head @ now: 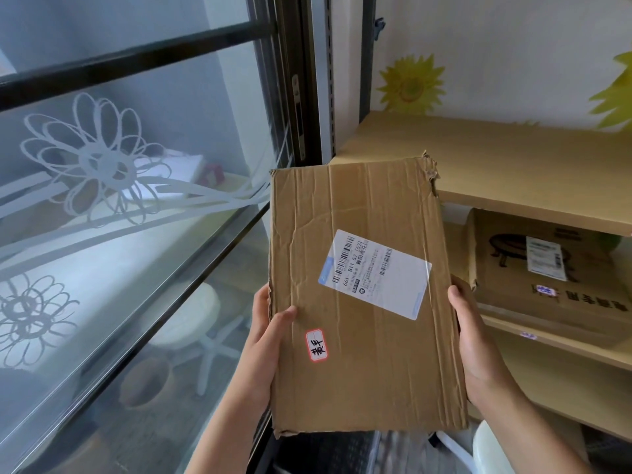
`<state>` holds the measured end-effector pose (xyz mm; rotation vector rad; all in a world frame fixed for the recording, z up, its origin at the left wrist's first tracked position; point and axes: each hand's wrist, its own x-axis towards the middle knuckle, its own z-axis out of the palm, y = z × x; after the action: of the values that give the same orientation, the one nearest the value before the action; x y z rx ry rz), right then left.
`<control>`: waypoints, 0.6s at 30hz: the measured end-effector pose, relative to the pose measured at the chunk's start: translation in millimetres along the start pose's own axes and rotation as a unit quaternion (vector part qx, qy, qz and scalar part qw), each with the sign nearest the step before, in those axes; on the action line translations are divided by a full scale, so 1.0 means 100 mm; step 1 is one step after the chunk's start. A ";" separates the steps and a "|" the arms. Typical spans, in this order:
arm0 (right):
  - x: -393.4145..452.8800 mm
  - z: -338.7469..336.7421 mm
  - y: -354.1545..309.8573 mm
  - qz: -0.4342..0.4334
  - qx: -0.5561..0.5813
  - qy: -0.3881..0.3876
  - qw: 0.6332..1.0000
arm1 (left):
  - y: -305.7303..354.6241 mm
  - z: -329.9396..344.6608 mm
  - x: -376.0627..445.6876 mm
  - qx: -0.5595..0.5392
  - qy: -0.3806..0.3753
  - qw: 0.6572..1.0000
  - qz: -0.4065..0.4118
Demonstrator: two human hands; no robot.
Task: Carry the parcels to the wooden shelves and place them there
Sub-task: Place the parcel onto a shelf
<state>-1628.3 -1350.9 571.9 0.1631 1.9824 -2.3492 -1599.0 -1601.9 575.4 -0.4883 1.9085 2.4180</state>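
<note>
Cardboard, creased and torn at one far corner: that is the parcel (366, 295) you are holding up in front of you in the head view, the only view there is. Your left hand (270, 340) is clamping its left edge, thumb lying on the top face beside the small red-bordered sticker (316, 344); your right hand (475, 340) is gripping the right edge, thumb over the rim. Both hands are grasping the near half, so the long axis is running away from you, with the far end pointing at the shelves (513, 172).

The top shelf board is lying just beyond and to the right of the parcel's far end, and it is showing bare wood there. The shelf below is holding another box (547, 271) with its own label, lying well right of your right hand. So the free spot is sitting ahead and to the right, on your right hand's side; the move is probably calling for a push forward and rightward, far end leading.

The white shipping label (376, 273) is reading sideways: "661- B11 57 [57]" is legible among barcodes, with Chinese characters beside it. The red sticker is carrying handwritten characters I cannot make out. The printing on the lower box is too blurred to read.
</note>
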 end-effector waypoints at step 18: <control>-0.27 0.05 -0.61 -0.033 0.063 0.031 0.997 | 0.43 0.05 -0.29 -0.035 -0.049 0.990 0.129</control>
<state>-1608.7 -1346.1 635.7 0.1816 1.8939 -2.5419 -1581.3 -1602.8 624.8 -0.1250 1.9597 2.6152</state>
